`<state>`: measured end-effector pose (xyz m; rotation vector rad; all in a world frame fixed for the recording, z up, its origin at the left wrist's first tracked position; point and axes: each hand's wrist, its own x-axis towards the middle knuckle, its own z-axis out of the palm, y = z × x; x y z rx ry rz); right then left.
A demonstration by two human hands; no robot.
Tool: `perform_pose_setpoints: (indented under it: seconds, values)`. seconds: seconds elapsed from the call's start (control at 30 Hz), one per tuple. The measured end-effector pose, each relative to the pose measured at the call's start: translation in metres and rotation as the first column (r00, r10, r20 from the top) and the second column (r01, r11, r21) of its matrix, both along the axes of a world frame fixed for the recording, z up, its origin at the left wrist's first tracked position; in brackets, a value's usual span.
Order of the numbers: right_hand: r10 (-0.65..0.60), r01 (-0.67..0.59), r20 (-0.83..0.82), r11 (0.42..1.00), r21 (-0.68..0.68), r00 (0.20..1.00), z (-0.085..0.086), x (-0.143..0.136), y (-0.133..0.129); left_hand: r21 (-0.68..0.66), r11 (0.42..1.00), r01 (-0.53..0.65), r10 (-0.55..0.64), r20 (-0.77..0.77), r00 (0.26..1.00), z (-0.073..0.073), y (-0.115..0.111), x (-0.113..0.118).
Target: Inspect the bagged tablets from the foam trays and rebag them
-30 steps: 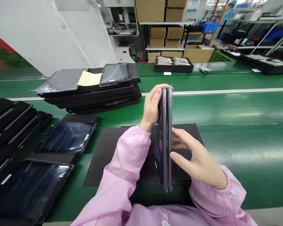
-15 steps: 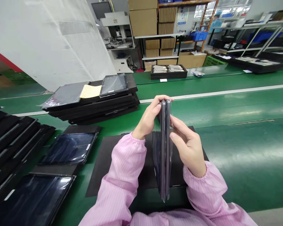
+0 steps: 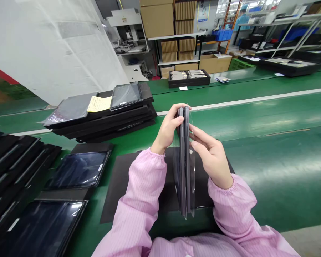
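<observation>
Two dark tablets [image 3: 184, 160] stand on edge, face against face, in front of me, with clear plastic film [image 3: 193, 171] on their outer sides. My left hand [image 3: 169, 126] is closed round their far upper end, thumb on the near side and fingers over the top. At the right side, my right hand [image 3: 210, 153] pinches the loose film between thumb and fingers, slightly off the tablet's back. A small white tab shows by the right fingertips. Below the tablets lies a flat black foam sheet [image 3: 123, 185] on the green bench.
Film-wrapped tablets [image 3: 77, 169] lie on black foam at the left, beside leaning black trays [image 3: 13, 167]. A stack of black foam sheets [image 3: 115, 119] carries tablets and a yellow sticker sheet [image 3: 99, 104]. Across the bench stands a black parts box [image 3: 189, 78]. A person [image 3: 243, 19] is far behind.
The right hand's film now stands out farther from the right tablet's back, showing a white tab. The tablets have shifted slightly up and left in view, as the camera view also moved.
</observation>
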<state>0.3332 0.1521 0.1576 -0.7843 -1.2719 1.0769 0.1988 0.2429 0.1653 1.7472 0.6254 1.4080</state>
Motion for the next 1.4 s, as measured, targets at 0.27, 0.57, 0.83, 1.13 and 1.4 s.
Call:
perform_pose_setpoints:
  seconds: [0.27,0.57,0.83,1.13,1.4]
  values:
    - [-0.004,0.003,-0.025,0.998,-0.058,1.000,-0.001,0.000,0.006,-0.017,1.000,0.016,-0.016,0.003,1.000,0.002,0.002,-0.001]
    - [-0.042,0.041,-0.010,0.992,-0.116,0.999,-0.002,-0.002,0.010,-0.027,1.000,-0.007,0.009,0.073,0.997,-0.004,0.008,0.004]
    - [-0.094,0.096,0.024,0.988,-0.124,0.995,-0.003,-0.003,0.011,-0.022,0.999,-0.030,0.031,0.049,0.998,-0.008,0.010,0.005]
    - [-0.106,0.112,0.093,0.992,-0.057,0.990,-0.005,0.003,0.005,0.035,0.998,-0.058,0.057,0.001,0.998,-0.007,0.004,0.007]
    - [-0.222,0.212,0.105,0.972,0.097,0.969,0.006,0.001,-0.016,0.037,0.994,0.103,-0.101,-0.051,0.994,0.011,-0.014,-0.004]
